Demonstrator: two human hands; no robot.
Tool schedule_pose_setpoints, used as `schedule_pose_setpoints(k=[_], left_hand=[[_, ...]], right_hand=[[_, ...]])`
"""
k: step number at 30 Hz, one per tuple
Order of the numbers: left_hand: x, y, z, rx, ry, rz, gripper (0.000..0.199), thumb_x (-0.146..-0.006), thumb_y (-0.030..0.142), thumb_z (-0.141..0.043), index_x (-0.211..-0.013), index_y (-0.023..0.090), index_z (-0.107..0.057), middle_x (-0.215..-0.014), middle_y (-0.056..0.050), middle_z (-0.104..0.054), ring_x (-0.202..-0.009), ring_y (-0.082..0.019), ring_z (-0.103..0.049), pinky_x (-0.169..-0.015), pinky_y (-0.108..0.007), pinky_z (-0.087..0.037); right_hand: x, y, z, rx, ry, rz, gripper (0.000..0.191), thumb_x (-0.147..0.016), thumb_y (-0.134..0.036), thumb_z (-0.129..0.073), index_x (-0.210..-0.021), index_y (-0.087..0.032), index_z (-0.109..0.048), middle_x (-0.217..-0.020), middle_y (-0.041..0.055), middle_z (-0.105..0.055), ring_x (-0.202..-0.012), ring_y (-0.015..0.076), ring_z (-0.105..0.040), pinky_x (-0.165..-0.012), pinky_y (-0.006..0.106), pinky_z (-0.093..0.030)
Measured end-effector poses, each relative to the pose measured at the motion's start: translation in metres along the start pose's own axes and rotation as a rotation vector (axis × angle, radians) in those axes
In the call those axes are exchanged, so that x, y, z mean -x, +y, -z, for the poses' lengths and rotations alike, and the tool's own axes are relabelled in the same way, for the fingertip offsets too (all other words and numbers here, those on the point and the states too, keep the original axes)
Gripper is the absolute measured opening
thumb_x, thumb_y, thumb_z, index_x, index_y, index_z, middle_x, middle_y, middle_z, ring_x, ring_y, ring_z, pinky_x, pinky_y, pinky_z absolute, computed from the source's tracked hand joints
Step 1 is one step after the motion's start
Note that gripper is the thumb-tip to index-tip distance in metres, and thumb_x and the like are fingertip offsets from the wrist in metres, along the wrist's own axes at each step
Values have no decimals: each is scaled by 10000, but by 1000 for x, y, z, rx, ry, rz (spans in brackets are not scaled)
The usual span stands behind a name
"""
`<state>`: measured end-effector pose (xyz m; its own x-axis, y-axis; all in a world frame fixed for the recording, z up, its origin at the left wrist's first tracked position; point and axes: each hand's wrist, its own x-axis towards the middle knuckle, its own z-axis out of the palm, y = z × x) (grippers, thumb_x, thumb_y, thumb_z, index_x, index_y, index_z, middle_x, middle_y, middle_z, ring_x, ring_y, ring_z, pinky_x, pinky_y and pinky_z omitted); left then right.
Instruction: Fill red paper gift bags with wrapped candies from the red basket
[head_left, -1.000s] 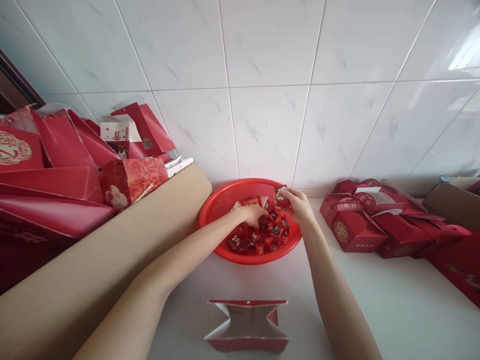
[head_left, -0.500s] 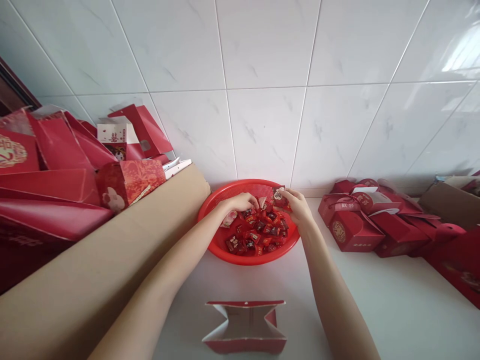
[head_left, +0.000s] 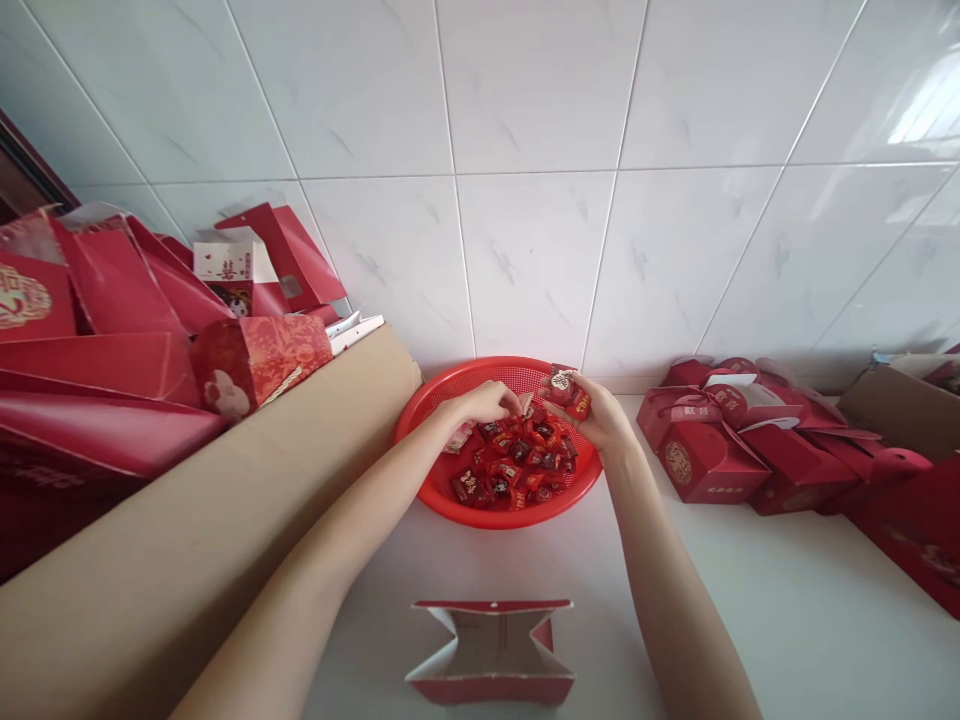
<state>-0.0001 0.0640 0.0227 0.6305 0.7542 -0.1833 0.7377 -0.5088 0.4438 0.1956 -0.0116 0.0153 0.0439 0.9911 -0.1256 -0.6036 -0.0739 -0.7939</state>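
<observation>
A red plastic basket (head_left: 502, 520) stands against the wall with many wrapped candies (head_left: 517, 462) in it. My left hand (head_left: 491, 402) reaches over its left side, fingers bent down and closed at the candies; whatever is between the fingertips is too small to name. At the basket's right rim my right hand (head_left: 600, 412) holds red wrapped candies (head_left: 568, 392) between thumb and fingers. Nearer to me, a red paper box (head_left: 491, 690) stands with its top open, showing a white inside.
On the left, a large cardboard box (head_left: 300, 440) is filled with red paper boxes (head_left: 120, 290). Closed red gift boxes (head_left: 712, 460) are grouped on the white table (head_left: 787, 610) at the right. Another cardboard box (head_left: 892, 400) is at the far right. A tiled wall (head_left: 532, 260) rises behind.
My right hand has turned slightly, and the candies in it now show more clearly above the basket's rim. My left hand has shifted very slightly among the candies.
</observation>
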Motion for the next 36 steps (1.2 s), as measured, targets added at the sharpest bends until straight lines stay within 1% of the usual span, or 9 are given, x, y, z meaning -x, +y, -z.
schedule_pose_setpoints(k=[3,7,12,17,21,24,27,32,36], left_hand=[[-1,0,-5,-24,-94,9,446,-710,36,-559,-1053,233,-764,-1115,-6,-767,-1033,-195,-696,-839,-217,-518],[3,6,-6,-155,-207,149,597,-615,21,-587,-1137,265,-746,-1117,-21,-757,-923,-238,-710,-695,-242,-528],[6,11,-4,-231,-199,156,662,-597,91,-683,-1228,291,-703,-1125,-36,-732,-929,-254,-687,-671,-242,-505],[1,10,-13,-289,-192,124,589,-587,280,-802,-1168,278,-705,-1088,-42,-713,-967,-277,-666,-756,-272,-512],[-1,9,-18,-270,-183,148,555,-601,234,-783,-1148,256,-696,-1083,-58,-714,-956,-286,-669,-751,-290,-514],[0,5,-13,-174,-183,164,473,-634,148,-705,-1097,242,-724,-1015,-47,-733,-874,-260,-689,-700,-284,-514],[-1,-3,-5,69,-139,115,397,-689,170,-680,-1079,223,-731,-1021,-35,-750,-908,-236,-699,-734,-277,-526],[-5,-9,5,443,24,-107,310,-731,268,-748,-1016,152,-714,-1100,-87,-745,-1061,-229,-670,-939,-346,-520],[-7,-1,7,626,140,-106,288,-778,206,-733,-1053,128,-694,-1084,-93,-735,-1000,-202,-677,-925,-366,-548]], right_hand=[[1,-2,-1,-16,15,-14,103,-894,-192,-597,-867,-167,-693,-854,82,-782,-833,204,-750,-726,322,-642],[3,-3,-3,-35,33,-24,135,-904,-170,-565,-878,-159,-698,-845,78,-784,-821,192,-748,-709,310,-641],[3,-3,-4,-41,55,-16,161,-910,-157,-545,-848,-168,-693,-783,63,-773,-795,187,-745,-683,299,-640],[1,-1,0,-40,39,-5,136,-900,-175,-572,-850,-162,-698,-819,75,-778,-800,194,-747,-691,310,-641],[-1,0,2,-40,35,-4,116,-892,-186,-586,-848,-169,-692,-822,70,-779,-794,190,-750,-691,301,-639],[-2,0,2,-37,18,2,100,-882,-200,-609,-838,-166,-691,-815,73,-778,-793,193,-752,-687,300,-640],[-3,1,2,-9,9,24,78,-864,-237,-660,-822,-176,-686,-792,61,-773,-797,202,-755,-697,310,-645],[-3,3,3,8,-28,61,83,-826,-226,-721,-815,-146,-704,-826,102,-777,-825,208,-755,-747,303,-641],[-6,6,4,-50,-23,69,59,-829,-173,-687,-782,-143,-706,-811,102,-781,-811,206,-752,-737,309,-644]])
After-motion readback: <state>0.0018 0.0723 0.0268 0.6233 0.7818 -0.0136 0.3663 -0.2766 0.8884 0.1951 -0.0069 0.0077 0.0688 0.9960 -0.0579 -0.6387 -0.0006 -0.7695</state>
